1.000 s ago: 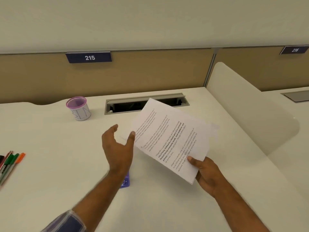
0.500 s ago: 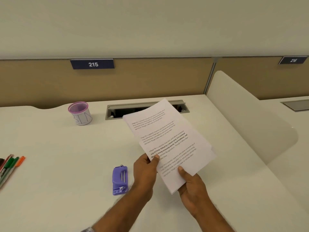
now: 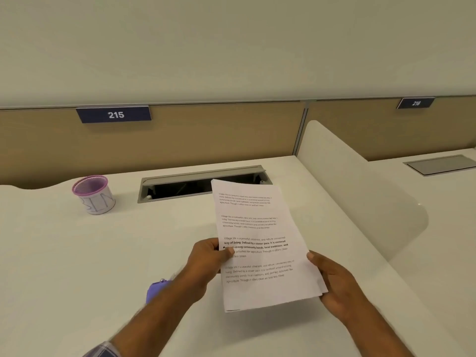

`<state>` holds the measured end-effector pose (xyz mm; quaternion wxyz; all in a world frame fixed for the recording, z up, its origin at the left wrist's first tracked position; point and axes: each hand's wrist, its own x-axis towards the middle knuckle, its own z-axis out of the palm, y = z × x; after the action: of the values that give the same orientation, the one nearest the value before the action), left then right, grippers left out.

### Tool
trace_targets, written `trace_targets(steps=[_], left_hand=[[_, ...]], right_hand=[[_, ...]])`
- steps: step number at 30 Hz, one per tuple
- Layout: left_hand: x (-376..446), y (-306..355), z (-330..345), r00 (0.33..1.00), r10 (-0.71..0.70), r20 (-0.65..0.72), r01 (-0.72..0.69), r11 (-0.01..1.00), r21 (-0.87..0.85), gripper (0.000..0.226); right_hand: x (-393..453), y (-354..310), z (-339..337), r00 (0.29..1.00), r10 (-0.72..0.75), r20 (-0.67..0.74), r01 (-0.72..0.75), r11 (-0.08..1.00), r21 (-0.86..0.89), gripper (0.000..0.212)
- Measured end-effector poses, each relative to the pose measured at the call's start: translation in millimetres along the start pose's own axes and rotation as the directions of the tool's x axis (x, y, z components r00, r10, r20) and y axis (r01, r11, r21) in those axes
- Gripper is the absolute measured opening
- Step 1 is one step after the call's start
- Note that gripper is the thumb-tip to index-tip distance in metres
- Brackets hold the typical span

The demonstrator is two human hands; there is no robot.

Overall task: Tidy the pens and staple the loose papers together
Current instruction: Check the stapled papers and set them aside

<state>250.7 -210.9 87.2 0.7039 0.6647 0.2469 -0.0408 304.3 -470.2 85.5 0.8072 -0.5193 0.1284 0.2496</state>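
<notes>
A stack of printed white papers (image 3: 257, 228) is held up above the desk, its long side pointing away from me. My left hand (image 3: 206, 264) grips the stack's left edge, thumb on the printed face. My right hand (image 3: 334, 284) holds the lower right edge and corner. A purple stapler (image 3: 155, 292) lies on the desk just left of my left forearm, mostly hidden by it. A purple mesh cup (image 3: 93, 194) with a paper label stands at the back left. The pens are out of view.
A grey cable tray (image 3: 180, 181) with an open dark slot is set into the white desk (image 3: 77, 266) behind the papers. A rounded white divider (image 3: 360, 189) bounds the desk on the right. A tan partition (image 3: 206, 135) with a "215" label closes the back.
The papers have been turned from a slant to nearly straight. My left hand went from open beside the sheet to gripping its left edge. The view shifted right, so the pens left the frame.
</notes>
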Motion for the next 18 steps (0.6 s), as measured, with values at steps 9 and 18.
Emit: trace_targets(steps=[9,18], left_hand=[[57.7,11.1,50.6,0.994,-0.072,0.079,0.072,0.997,0.01,0.016],[129.8,7.6,146.5,0.977,-0.214,0.006,0.213,0.969,-0.127,0.013]], right_hand=[[43.9,-48.3,-34.6,0.981,-0.109,-0.159,0.016,0.867,-0.498,0.02],[121.5,-108.4,-78.1,0.912,-0.253,-0.322,-0.063,0.691,-0.72,0.018]])
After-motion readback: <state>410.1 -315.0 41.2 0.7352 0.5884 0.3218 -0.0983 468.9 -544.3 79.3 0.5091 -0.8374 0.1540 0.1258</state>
